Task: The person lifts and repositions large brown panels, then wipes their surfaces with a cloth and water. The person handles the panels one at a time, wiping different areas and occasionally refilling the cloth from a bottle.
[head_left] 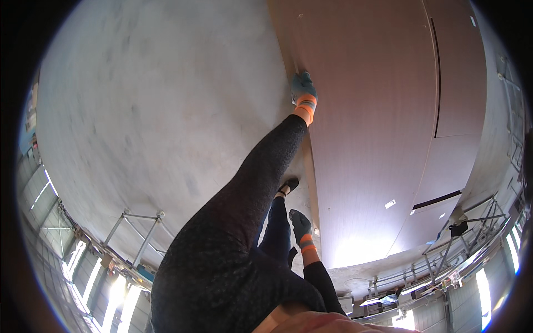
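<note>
My left hand (303, 90), in a grey-blue work glove with an orange cuff, is closed on the long left edge of a large brown panel (366, 122). My left arm stretches far forward in a dark sleeve. Lower down, my right hand (301, 223) hangs beside the same edge in a matching glove. It holds nothing that I can see, and its fingers look loosely extended. The panel lies flat, with a small white label (390, 203) on its near part. A pale strip shows along its left side.
Pale grey floor (155, 111) spreads to the left. One dark shoe (290, 185) of mine stands close to the panel's edge. A metal tube frame (145, 238) stands at the lower left, and more metal racks (436, 266) at the lower right. Dark slots (437, 77) run along the panel's right part.
</note>
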### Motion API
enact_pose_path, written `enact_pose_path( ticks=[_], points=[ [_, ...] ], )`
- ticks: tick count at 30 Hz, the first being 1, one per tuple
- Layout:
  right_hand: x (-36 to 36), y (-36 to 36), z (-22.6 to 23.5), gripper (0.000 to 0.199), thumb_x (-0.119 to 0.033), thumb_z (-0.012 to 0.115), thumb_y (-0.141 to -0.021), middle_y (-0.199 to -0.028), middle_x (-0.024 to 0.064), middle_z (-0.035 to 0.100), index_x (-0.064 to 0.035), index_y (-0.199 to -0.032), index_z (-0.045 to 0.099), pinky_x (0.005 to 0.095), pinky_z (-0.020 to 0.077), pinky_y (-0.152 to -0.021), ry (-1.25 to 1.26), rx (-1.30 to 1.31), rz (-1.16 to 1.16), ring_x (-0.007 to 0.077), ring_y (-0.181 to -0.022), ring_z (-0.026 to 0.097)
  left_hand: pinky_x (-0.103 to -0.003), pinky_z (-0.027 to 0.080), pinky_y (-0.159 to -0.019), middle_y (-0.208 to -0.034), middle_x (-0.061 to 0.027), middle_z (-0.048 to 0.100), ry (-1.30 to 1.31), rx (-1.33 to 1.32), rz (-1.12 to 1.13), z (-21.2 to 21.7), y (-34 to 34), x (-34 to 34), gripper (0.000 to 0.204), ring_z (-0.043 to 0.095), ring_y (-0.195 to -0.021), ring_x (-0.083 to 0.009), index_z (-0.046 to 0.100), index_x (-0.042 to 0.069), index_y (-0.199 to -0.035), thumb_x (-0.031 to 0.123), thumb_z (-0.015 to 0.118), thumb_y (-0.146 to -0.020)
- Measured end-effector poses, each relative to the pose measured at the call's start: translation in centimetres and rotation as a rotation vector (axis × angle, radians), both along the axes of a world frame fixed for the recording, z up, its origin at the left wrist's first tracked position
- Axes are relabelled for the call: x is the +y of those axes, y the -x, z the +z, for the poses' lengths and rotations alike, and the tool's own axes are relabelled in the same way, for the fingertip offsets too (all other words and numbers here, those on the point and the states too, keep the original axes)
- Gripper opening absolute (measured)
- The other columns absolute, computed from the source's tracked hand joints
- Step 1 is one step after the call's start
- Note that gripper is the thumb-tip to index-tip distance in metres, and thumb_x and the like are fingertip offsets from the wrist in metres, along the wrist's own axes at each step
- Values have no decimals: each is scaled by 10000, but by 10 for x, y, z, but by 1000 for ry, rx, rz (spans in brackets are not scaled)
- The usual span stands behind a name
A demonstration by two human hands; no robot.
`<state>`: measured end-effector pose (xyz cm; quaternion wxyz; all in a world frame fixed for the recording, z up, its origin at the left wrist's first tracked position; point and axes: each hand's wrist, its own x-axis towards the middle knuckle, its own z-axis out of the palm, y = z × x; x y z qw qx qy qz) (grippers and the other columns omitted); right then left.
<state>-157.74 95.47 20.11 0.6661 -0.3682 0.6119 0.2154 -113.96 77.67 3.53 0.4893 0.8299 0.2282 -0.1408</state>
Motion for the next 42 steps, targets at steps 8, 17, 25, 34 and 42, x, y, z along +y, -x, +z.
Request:
enact_pose_path(
  ticks=[8,17,25,34,42],
  points=[
    [0,17,-7,409,-266,685,-1041,-1282,121,730,13,-1341,677,334,530,-1034,-42,78,4,201,-1160,698,-383,550,-947,-1242,-179,743,148,76,131,3,6,-4,509,715,-1090,-303,652,-17,-1341,402,595,-1057],
    [3,14,-18,422,-297,686,-1036,-1251,102,745,6,-1330,690,327,539,-1009,28,49,-20,182,-1134,701,-380,487,-1047,-1362,-151,699,26,-18,43,-47,13,-4,500,648,-1250,-291,674,10,-1305,427,550,-1058],
    [-9,-2,-8,375,-283,649,-1060,-1226,67,752,-6,-1302,718,302,524,-1002,71,-7,-5,157,-1117,687,-293,453,-1074,-1413,-50,653,-225,-238,-26,-59,-83,-7,449,578,-1329,-233,596,115,-1426,381,396,-1123],
    [-325,-187,-124,542,-256,656,-1011,-1524,275,527,29,-1458,542,495,422,-1184,1520,-195,602,443,-1406,512,-471,534,-1027,-1367,-203,674,-68,-255,-136,-23,-98,-10,527,652,-1228,-416,595,35,-1411,424,404,-1111],
    [-392,-438,-196,481,-347,539,-1036,-1544,233,447,-84,-1439,548,754,289,-1142,2213,233,1065,535,-1441,384,-448,550,-1011,-1359,-213,680,-160,-183,-175,-30,-76,-30,502,663,-1228,-401,570,4,-1423,356,539,-1067]
  ],
)
